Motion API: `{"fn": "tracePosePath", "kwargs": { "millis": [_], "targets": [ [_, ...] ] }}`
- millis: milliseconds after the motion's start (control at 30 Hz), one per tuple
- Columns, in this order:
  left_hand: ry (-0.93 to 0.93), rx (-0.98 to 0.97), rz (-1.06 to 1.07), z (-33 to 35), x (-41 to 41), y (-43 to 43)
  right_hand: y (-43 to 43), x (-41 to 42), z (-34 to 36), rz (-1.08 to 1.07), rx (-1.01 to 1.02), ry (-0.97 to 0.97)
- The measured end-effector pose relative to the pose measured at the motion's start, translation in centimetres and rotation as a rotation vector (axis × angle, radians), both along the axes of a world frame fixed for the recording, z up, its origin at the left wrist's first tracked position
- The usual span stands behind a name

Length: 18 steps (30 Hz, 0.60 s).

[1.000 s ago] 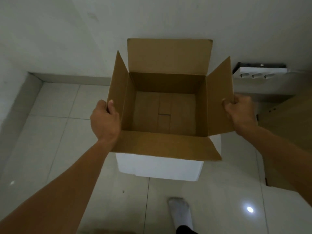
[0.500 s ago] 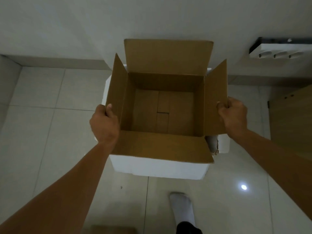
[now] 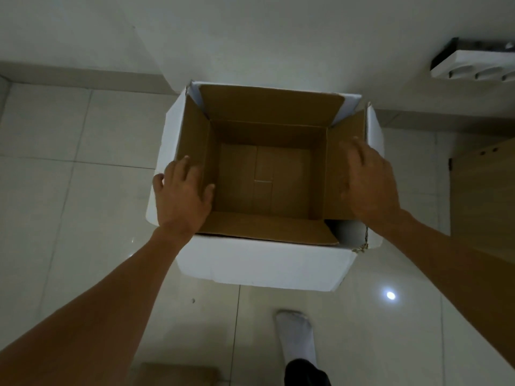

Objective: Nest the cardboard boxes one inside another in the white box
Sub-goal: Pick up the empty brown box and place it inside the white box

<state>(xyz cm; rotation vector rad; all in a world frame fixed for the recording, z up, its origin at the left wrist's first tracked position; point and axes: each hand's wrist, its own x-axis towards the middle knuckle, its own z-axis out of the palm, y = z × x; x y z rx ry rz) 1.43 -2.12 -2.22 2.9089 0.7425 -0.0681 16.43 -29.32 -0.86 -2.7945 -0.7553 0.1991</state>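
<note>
A brown cardboard box (image 3: 264,185) sits down inside the white box (image 3: 262,263) on the tiled floor, its four flaps standing open and its inside empty. My left hand (image 3: 182,196) lies flat, fingers spread, on the box's left flap, pressing it against the white wall. My right hand (image 3: 367,185) rests with fingers apart on the right flap; it looks slightly blurred. Neither hand grips anything.
A wall corner stands just behind the white box. A white moulded tray (image 3: 473,68) lies at the upper right, a wooden panel (image 3: 485,190) at the right. My socked foot (image 3: 296,341) is at the front, and a cardboard edge (image 3: 175,376) shows at the bottom.
The brown box, held above the white box by its side flaps, has gone down into it. Both hands have let go of the flaps and now lie flat on them.
</note>
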Motion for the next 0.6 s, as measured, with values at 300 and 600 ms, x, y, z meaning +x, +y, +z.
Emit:
{"fn": "tracePosePath", "kwargs": {
  "millis": [300, 600],
  "targets": [
    [0.537, 0.102, -0.008, -2.2, -1.6, 0.3, -3.7, -0.3, -3.0, 0.372, -0.841, 0.062],
    [0.222, -0.008, -0.013, -1.1, -2.8, -3.9, 0.5, -2.0, -1.7, 0.279, -0.332, 0.132]
  ]
}}
